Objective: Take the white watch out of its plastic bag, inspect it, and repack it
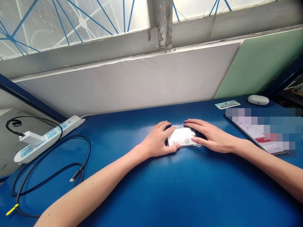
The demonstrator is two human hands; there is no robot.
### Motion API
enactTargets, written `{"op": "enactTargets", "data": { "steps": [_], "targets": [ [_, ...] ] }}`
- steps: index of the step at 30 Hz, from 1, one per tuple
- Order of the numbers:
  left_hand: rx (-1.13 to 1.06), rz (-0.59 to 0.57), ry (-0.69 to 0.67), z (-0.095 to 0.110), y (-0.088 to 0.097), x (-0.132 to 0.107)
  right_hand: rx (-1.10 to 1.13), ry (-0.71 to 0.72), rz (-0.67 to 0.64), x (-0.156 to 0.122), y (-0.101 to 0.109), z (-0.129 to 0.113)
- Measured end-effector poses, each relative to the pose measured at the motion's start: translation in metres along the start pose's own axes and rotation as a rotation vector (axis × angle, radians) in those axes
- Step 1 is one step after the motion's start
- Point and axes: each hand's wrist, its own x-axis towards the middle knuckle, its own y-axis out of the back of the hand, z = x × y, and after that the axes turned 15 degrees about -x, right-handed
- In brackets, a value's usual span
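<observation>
A small flat white package (181, 136) in shiny clear plastic lies on the blue table, with fine print and a dark square code on its face. Around its left end is my left hand (159, 138), thumb along the near edge and index finger at the far edge. From the other side, my right hand (210, 134) holds the right end, its thumb on the near right corner and its fingers reaching over the far edge. Glare hides part of the print.
At left, a white power strip (53, 135) carries a plugged-in charger (33, 138) with a looped black cable (88, 151). On the right lie a partly blurred-out tablet-like screen (262, 135), a printed card (227, 104) and a white earbud case (258, 100). A pale wall panel (132, 82) stands behind.
</observation>
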Motion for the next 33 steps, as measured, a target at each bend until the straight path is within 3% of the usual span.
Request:
{"op": "enactTargets", "data": {
  "steps": [5,17,27,33],
  "targets": [
    [-0.024,0.019,-0.020,0.001,0.001,0.001,0.005,-0.034,0.021,0.001,-0.004,-0.003],
    [-0.026,0.020,-0.021,0.003,0.001,0.002,-0.091,0.041,-0.003,-0.002,-0.005,-0.001],
    [-0.025,0.074,-0.051,-0.002,0.000,0.001,-0.015,0.022,-0.016,-0.001,0.000,0.001],
    [-0.006,0.077,0.001,0.000,0.000,0.001,0.044,0.032,-0.030,-0.001,0.004,0.013]
  ]
}}
